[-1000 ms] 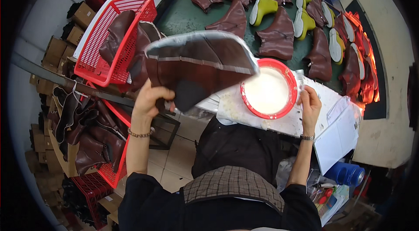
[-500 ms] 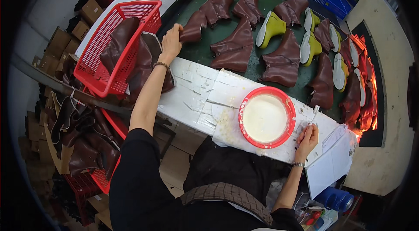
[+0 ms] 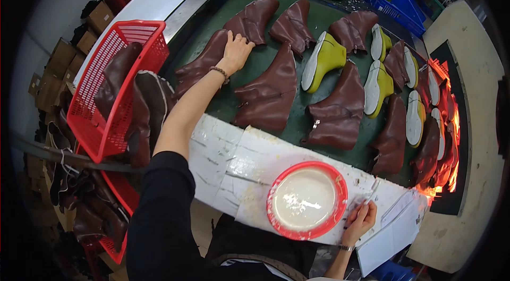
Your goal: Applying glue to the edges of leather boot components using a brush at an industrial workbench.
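- At far left we see a red basket (image 3: 114,90) of open plastic mesh, tilted toward us, holding several dark brown boot uppers (image 3: 139,113) that are soft, creased and not yet laid out.
- Our left hand (image 3: 234,52) reaches forward across the work surface, fingers spread and nearly flat, palm down on a brown boot upper (image 3: 204,66) on the green belt (image 3: 276,26). It presses or rests on it without closing around it.
- Just beside that hand, more brown uppers (image 3: 268,95) lie flat on the belt, side by side and mostly apart. The material looks like smooth, matte leather with stitched seams.
- In the near centre, a white bench top (image 3: 223,159) with a scuffed, stained covering carries a round red-rimmed dish (image 3: 307,207) filled with a whitish, glossy liquid, probably adhesive.
- Our right hand (image 3: 360,220) is curled loosely around a thin brush (image 3: 369,196), just beside the dish rim; the tip points away from the dish.
- Toward the right, the belt holds yellow-green shoe lasts (image 3: 326,60) with pale soles, hard and smooth, among further uppers.
- At far right an orange glow (image 3: 451,132) marks a heated opening.
- We judge the work to be in mid-run: many uppers are placed, while the basket has stock remaining.
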Available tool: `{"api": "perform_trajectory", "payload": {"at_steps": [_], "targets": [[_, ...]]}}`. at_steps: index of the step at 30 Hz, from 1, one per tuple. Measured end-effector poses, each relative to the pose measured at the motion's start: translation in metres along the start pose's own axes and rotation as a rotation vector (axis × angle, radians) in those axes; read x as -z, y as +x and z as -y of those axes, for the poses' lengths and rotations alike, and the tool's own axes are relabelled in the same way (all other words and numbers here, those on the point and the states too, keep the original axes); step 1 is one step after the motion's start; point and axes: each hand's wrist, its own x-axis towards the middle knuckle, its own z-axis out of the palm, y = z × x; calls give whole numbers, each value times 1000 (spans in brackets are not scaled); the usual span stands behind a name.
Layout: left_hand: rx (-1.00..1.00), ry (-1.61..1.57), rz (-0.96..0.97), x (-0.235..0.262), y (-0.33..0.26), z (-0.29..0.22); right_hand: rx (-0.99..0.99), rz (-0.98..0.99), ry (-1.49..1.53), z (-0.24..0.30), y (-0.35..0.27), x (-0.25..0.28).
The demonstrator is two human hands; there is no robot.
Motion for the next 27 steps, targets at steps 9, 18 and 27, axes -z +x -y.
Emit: {"api": "perform_trajectory", "payload": {"at_steps": [9, 18, 27], "targets": [[59, -475, -341, 47, 8, 5, 13, -44, -96, 4, 0, -14], [682, -495, -403, 187, -277, 82, 44, 3, -31, 5, -1, -14], [784, -666, -227, 183, -343, 120, 194, 203, -185, 24, 8, 7]]}}
